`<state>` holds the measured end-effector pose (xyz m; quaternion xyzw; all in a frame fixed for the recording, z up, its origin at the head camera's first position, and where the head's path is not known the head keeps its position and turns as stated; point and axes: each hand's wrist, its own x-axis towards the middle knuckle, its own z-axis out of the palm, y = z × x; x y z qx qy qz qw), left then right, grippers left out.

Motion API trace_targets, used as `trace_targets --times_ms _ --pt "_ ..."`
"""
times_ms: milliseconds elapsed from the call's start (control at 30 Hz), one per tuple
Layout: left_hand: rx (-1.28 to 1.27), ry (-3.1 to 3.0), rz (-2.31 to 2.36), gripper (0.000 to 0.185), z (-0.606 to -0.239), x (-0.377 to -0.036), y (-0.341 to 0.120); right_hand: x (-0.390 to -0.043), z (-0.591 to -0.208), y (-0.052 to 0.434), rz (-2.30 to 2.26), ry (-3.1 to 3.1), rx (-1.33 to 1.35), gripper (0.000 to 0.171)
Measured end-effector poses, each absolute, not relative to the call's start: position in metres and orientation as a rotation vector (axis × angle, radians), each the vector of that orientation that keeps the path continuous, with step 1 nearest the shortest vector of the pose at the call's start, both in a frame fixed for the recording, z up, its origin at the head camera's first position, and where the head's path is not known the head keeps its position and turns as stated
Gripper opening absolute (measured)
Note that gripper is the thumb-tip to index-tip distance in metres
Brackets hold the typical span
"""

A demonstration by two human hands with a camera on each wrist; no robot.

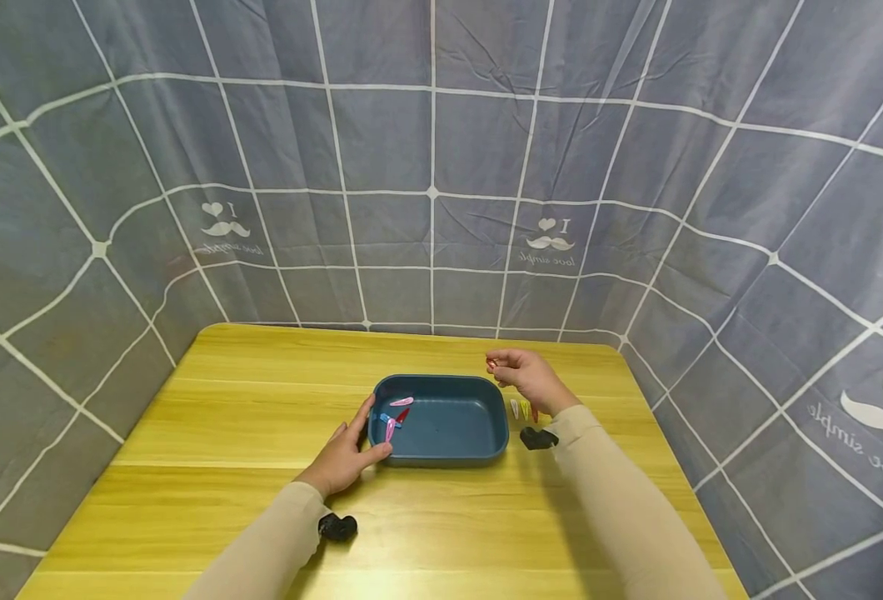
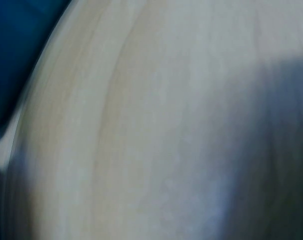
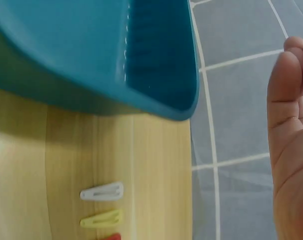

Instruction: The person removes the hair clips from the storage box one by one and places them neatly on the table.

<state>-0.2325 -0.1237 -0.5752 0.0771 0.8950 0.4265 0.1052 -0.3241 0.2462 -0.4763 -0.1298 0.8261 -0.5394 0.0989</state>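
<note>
Pink, red and blue snap hair clips lie in the left part of a dark blue plastic tray (image 1: pixel 441 460), among them a pink clip (image 1: pixel 401 402) and a red clip (image 1: pixel 402 416). My left hand (image 1: pixel 344 457) rests against the tray's left side, fingers extended along it and thumb at the front corner. Above the table, just beyond the tray's right back corner, my right hand (image 1: pixel 527 377) pinches a small red hair clip (image 1: pixel 491 364) between thumb and fingertips. In the right wrist view, that clip is mostly hidden by the fingers.
Right of the tray, a white clip (image 3: pixel 102 192), a yellow clip (image 3: pixel 102 219) and a partly hidden red clip (image 3: pixel 113 237) lie in a row on the wooden table (image 1: pixel 261 417). A grey checked curtain (image 1: pixel 381 225) surrounds the table's back and sides.
</note>
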Motion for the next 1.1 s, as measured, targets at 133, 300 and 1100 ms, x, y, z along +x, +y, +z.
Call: trace_targets --times_ms 133,300,1100 --pt "0.218 2.631 1.253 0.095 -0.574 -0.233 -0.124 -0.324 -0.479 0.256 -1.683 2.387 -0.338 0.049" --pt "0.219 2.62 1.252 0.095 -0.574 -0.232 -0.124 -0.322 -0.482 0.272 -1.658 2.461 -0.268 0.047" --pt "0.232 2.628 1.246 0.094 -0.569 -0.232 -0.124 -0.308 -0.521 0.353 -1.494 2.59 0.049 0.05"
